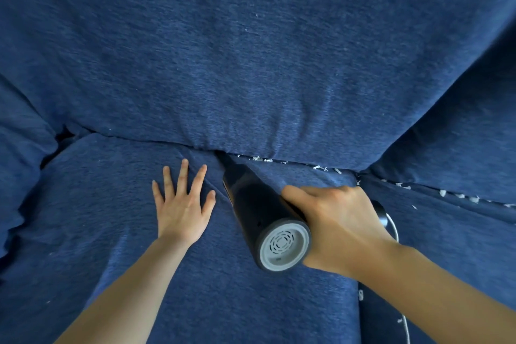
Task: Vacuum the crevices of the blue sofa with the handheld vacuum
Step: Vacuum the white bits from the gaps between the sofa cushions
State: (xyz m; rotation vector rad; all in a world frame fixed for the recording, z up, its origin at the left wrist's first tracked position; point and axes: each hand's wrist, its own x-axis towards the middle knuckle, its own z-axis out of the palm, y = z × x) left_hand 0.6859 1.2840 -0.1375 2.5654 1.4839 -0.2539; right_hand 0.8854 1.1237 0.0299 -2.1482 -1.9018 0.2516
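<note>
1. The blue sofa [251,64] filled the whole view: a back cushion [265,86] above, a seat cushion [117,232] below, and the crevice [279,160] running between them from the centre off to the right.

2. The handheld vacuum [259,212], black with a grey vented rear cap facing the camera, lay tilted with its narrow nozzle [224,160] pushed into the crevice at mid-frame, presumably so that suction reached the debris lodged under the back cushion.

3. The right hand [337,226] was wrapped around the vacuum's body from the right side, fingers curled over the barrel in a firm grasp, which would let it steer the nozzle along the seam.

4. The left hand [183,204] lay flat on the seat cushion just left of the nozzle, fingers spread and straight, holding nothing. It appeared to press the cushion down to widen the gap.

5. White paper-like scraps [262,159] dotted the crevice to the right of the nozzle and continued along the neighbouring seat's seam [446,194], so I judged that stretch not yet cleaned.

6. A white cord [395,229] trailed from behind the right hand down the gap between the two seat cushions.
</note>
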